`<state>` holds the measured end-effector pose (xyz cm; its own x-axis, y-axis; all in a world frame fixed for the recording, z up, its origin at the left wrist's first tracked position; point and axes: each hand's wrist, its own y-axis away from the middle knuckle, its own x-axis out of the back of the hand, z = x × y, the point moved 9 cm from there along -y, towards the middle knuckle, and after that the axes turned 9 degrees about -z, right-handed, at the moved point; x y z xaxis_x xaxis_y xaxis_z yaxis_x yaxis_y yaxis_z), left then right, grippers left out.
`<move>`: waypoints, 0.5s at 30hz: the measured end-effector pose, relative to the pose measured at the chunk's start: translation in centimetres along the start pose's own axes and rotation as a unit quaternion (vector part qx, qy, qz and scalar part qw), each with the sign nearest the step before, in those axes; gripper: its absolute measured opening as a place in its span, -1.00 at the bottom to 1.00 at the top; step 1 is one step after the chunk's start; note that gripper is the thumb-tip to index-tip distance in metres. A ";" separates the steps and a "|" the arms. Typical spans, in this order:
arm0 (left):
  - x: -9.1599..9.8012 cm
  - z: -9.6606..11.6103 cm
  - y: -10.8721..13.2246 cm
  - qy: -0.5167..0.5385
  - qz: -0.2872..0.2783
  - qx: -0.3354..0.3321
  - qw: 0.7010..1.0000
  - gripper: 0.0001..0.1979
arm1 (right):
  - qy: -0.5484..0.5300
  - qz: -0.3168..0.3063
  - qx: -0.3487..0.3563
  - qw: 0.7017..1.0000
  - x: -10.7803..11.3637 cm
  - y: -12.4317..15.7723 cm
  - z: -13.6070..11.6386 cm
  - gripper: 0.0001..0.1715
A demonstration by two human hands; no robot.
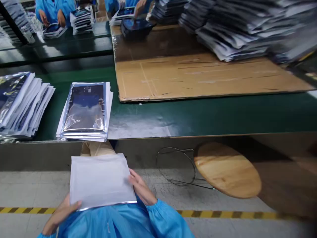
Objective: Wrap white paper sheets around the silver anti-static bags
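A green worktop (198, 115) runs across the room, its near edge just beyond the person, with a cardboard sheet (198, 76) lying on it and a tall pile of packed pouches (235, 33) along the sheet's far edge. A strip of green runs between the cardboard's front edge and the near edge. A stack of foil-fronted pouches (84, 112) sits at that near edge, with a looser stack (22, 104) by the left corner of the view. Below, a round wooden seat (228, 170) stands beside a wire frame (175, 165) above a floor with yellow-and-black tape (223, 214). Off the worktop, a white pouch (101, 181) sits at lap height, gripped by the left hand (61, 213) and right hand (141, 186), fingers (135, 180) curled around its edges
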<state>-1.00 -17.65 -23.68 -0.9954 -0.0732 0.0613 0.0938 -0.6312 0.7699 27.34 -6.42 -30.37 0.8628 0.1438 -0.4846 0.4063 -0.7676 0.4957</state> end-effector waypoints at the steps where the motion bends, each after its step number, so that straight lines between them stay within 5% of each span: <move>1: -0.1 -0.2 0.2 -0.003 -0.004 -0.018 1.000 -0.30 | -0.011 -0.016 0.002 1.000 -0.7 0.3 0.1 -0.13; 4: 0.7 -1.5 0.7 -0.023 0.025 -0.039 0.999 -0.26 | -0.005 -0.059 0.004 0.998 -2.3 1.8 0.9 0.14; 9: 3.7 -0.8 -1.1 -0.081 0.094 -0.025 0.992 -0.27 | 0.133 -0.062 -0.016 0.989 -2.4 1.4 0.5 -0.38; 13: 5.1 0.0 -4.2 -0.069 0.039 -0.010 0.997 -0.41 | 0.016 -0.167 -0.062 0.984 -4.8 0.9 0.7 -0.13; 15: 5.1 -0.6 -5.4 -0.046 -0.007 0.007 0.999 -0.45 | -0.036 -0.159 -0.055 0.985 -5.6 1.0 0.6 -0.20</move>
<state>-6.55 -15.09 -27.88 -0.9941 0.0072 0.1083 0.0806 -0.6202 0.7803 22.76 -8.36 -27.60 0.6644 0.3185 -0.6761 0.6862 -0.6184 0.3830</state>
